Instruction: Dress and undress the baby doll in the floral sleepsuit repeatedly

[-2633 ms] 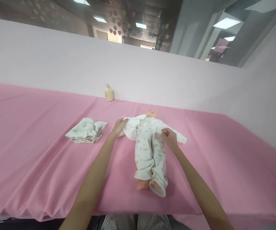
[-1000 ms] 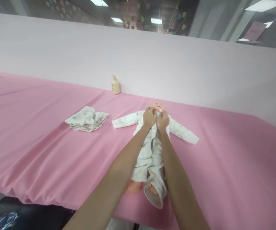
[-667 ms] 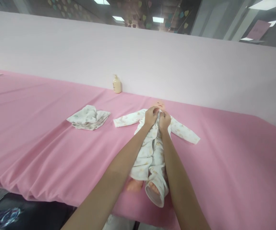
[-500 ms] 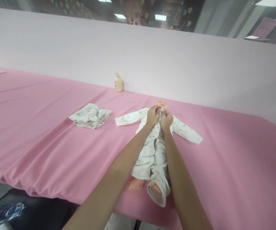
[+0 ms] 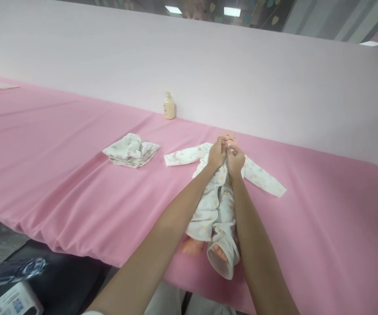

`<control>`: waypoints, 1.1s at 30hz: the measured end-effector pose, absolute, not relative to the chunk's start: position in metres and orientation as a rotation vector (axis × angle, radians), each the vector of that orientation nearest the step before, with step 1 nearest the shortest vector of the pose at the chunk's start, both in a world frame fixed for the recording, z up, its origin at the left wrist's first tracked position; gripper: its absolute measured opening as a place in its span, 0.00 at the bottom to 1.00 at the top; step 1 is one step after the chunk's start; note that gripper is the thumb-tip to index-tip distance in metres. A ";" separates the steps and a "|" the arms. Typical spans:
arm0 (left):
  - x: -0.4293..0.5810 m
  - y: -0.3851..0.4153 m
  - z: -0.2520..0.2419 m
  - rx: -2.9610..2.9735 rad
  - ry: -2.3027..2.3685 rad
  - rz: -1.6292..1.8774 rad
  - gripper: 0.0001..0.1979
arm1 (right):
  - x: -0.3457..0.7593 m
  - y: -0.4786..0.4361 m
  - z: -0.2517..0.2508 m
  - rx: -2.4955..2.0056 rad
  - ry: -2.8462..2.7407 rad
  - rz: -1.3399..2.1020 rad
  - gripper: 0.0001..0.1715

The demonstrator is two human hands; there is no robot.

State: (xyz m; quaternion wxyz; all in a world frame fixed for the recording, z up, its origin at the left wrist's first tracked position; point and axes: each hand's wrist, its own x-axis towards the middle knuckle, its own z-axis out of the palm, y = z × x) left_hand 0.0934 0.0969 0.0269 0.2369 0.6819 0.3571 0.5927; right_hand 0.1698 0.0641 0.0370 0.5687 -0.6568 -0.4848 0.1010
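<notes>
A baby doll (image 5: 231,139) lies on its back, its head toward the wall. It wears a white patterned romper (image 5: 205,214) with long sleeves spread out to both sides. At the doll's neck, my left hand (image 5: 217,153) pinches one side of the romper's collar. Close beside it, my right hand (image 5: 235,161) is closed on the other side of the collar. A small white bit of the collar shows between the fingertips. Below my hands the front edges part over the legs. The doll's feet show at the leg openings.
A folded white patterned cloth (image 5: 132,151) lies to the left on the pink sheet (image 5: 67,175). Against the white wall (image 5: 110,57) stands a cream pump bottle (image 5: 169,107). Below the table edge, a black seat (image 5: 67,275) holds a white box (image 5: 14,302) and a clear purplish object (image 5: 14,271).
The view has tilted down and shifted slightly left, bringing the white box more into sight. Both hands stay at the collar, with only small finger movements.
</notes>
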 end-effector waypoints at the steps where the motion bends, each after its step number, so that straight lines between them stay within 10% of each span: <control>1: 0.093 0.097 0.027 1.873 0.985 1.619 0.13 | 0.170 0.064 0.037 -1.565 -1.144 0.228 0.16; 33: 0.092 0.096 0.027 1.925 1.154 1.554 0.14 | 0.168 0.062 0.037 -1.499 -1.147 0.123 0.15</control>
